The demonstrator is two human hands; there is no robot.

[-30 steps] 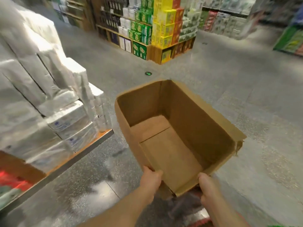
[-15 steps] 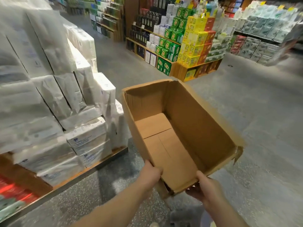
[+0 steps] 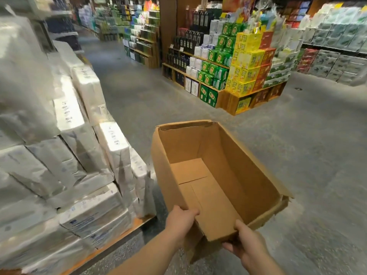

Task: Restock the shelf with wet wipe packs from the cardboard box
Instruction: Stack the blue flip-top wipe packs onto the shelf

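Open-topped brown cardboard box (image 3: pixel 214 175), empty inside, bare flaps visible on its floor, held up off the grey speckled floor (image 3: pixel 297 145) and tilted with the open side toward the camera; torn edge at its right near corner. Left hand (image 3: pixel 181 220) at the near left corner of the box, fingers curled over the rim and gripping the wall. Right hand (image 3: pixel 245 242) at the near edge, thumb on top of the cardboard lip, remaining fingers beneath and hidden, so their spread cannot be told. To the left of the box, white plastic-wrapped wet wipe packs (image 3: pixel 95 213) stacked in rows, some flat and some leaning, on an orange-edged shelf board (image 3: pixel 127 231); nearest packs reaching the front right corner of the board, just beside the left wall of the box, contact not discernible. In the background, across the aisle, a wooden display stand (image 3: pixel 228 100) loaded with green, yellow and red cartons; further shelving of pale packaged goods (image 3: pixel 333 56) at the far right, blurred.
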